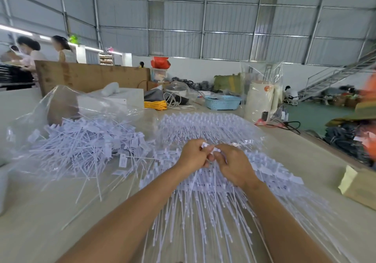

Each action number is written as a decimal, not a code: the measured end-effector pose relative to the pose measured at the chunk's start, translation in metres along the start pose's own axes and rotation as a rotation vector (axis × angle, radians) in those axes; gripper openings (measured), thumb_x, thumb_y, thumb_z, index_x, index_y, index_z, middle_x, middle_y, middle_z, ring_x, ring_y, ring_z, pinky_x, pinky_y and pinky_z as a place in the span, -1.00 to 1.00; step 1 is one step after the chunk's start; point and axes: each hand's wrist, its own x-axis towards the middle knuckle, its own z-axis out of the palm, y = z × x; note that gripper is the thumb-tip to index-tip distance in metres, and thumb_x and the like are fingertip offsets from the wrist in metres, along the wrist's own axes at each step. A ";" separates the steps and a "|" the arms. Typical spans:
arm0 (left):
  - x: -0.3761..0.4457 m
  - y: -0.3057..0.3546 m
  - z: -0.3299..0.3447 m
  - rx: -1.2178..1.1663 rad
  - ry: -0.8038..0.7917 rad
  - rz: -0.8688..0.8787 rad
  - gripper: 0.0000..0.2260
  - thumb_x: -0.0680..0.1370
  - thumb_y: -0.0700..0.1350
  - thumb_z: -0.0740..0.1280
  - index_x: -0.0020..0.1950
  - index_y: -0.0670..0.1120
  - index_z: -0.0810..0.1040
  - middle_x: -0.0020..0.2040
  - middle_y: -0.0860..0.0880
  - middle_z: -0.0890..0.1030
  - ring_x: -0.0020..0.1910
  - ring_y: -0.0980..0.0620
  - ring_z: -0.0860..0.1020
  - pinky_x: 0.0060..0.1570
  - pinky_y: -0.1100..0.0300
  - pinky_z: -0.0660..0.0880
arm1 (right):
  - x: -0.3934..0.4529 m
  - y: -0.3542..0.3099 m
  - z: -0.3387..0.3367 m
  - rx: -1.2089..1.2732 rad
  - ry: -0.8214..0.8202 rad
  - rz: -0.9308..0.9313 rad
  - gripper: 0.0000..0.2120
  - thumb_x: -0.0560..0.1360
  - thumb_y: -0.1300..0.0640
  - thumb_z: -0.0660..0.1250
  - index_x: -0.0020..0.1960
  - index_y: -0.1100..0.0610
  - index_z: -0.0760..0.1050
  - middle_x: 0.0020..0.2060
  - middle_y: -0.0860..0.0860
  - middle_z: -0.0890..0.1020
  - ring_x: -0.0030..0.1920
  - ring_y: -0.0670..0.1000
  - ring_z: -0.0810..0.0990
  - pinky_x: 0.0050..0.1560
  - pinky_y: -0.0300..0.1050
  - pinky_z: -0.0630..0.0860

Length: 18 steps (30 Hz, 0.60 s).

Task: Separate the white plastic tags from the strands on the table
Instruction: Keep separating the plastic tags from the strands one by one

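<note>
Both hands meet at centre, over the table. The left hand pinches a white tag at its fingertips, fingers curled tight around it. The right hand pinches another tag just beside the first, its fingers curled, thumb tucked under. The two tags sit almost touching between the hands, and thin strands hang down from them toward the wrists.

Beneath the hands lies a broad sheet of joined tags, row on row, with long strands fanning toward the camera. To the left, a loose pile of tags and strands spreads over the table, partly on a clear plastic bag. Farther back: a yellow cord coil, a blue basket, and a white roll in plastic wrap. At the right edge, a cardboard piece.
</note>
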 end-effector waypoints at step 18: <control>-0.003 -0.005 0.001 -0.014 0.070 -0.147 -0.65 0.57 -0.04 0.33 -0.37 -0.16 0.42 -0.57 0.00 0.48 -0.66 0.15 0.33 -0.61 0.36 0.24 | 0.002 0.009 -0.006 0.068 -0.129 0.103 -0.76 0.53 0.08 0.31 -0.24 0.17 0.41 -0.43 0.00 0.39 -0.32 0.09 0.39 -0.28 -0.09 0.25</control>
